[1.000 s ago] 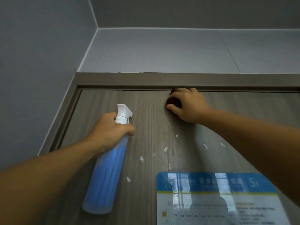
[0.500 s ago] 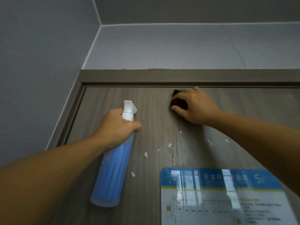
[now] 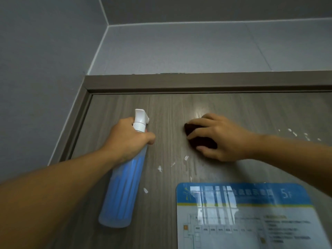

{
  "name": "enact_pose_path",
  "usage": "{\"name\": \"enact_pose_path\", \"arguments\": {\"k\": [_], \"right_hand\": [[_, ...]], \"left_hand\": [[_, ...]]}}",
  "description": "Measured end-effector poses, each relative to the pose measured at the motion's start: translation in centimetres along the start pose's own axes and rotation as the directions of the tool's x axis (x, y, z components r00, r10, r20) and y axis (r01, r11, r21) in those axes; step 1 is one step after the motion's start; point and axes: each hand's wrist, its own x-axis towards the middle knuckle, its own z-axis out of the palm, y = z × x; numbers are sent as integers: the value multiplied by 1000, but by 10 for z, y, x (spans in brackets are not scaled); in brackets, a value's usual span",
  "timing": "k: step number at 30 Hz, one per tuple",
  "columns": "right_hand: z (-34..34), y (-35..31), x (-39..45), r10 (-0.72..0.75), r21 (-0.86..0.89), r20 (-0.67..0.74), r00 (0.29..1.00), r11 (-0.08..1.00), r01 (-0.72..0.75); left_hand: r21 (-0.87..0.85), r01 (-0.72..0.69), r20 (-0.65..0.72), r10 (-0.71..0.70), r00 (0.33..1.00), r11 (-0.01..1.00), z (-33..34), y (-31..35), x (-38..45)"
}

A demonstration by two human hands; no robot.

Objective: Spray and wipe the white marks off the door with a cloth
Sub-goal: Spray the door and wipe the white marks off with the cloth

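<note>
grey walls [image 3: 45, 51]; white corner trim [image 3: 98, 47]; brown door frame [image 3: 197, 81]

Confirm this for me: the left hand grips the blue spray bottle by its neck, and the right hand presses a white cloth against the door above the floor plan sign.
One detail is off: the cloth under the right hand is dark brown, not white, as the head view shows. The rest holds: the left hand grips the blue spray bottle by its neck, and the cloth is pressed on the door above the floor plan sign.

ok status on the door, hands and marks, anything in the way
Left hand grips spray bottle, right hand presses dark cloth on door. White marks remain below cloth and at right. Floor plan sign close under marks.
</note>
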Motion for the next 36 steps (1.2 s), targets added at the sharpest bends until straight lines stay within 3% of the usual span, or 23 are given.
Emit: {"name": "enact_pose_path", "arguments": {"k": [4, 9, 12, 15, 18, 21, 24, 26, 30, 36], "right_hand": [[-7, 30, 16, 115, -46, -78, 990, 992, -118], [5, 28, 45, 329, -28, -182, 927, 940, -340], [9, 6, 23, 167, 1, -166, 972, 986, -169], [7, -8, -7, -68, -12, -27, 997, 998, 68], [-5, 3, -8, -98, -55, 78, 992, 993, 102], [-12, 19, 19, 50, -50, -15, 999, 997, -51], [-4, 19, 49, 270, -24, -109, 957, 961, -275], [3, 9, 58, 341, -11, -145, 929, 938, -347], [10, -14, 34, 161, 4, -139, 977, 987, -162], [1, -24, -9, -106, 26, 63, 992, 994, 105]], "left_hand": [[17, 1, -2, -1, 1000, 1000, 0, 2, -1], [13, 28, -3, -28, 1000, 1000, 0, 6, -4], [25, 23, -8, -23, 1000, 999, 0, 7, -5], [39, 18, -8, -18, 1000, 999, 0, 6, -5], [50, 10, -8, -10, 1000, 999, 0, 6, -5], [45, 2, -7, -2, 1000, 999, 0, 6, -5], [43, 4, -17, -4, 1000, 999, 0, 6, -5], [49, 6, -21, -5, 1000, 999, 1, 7, -5], [69, 18, -34, -16, 999, 997, 3, 9, -6], [76, 25, -35, -22, 999, 997, 2, 10, -7]]}}
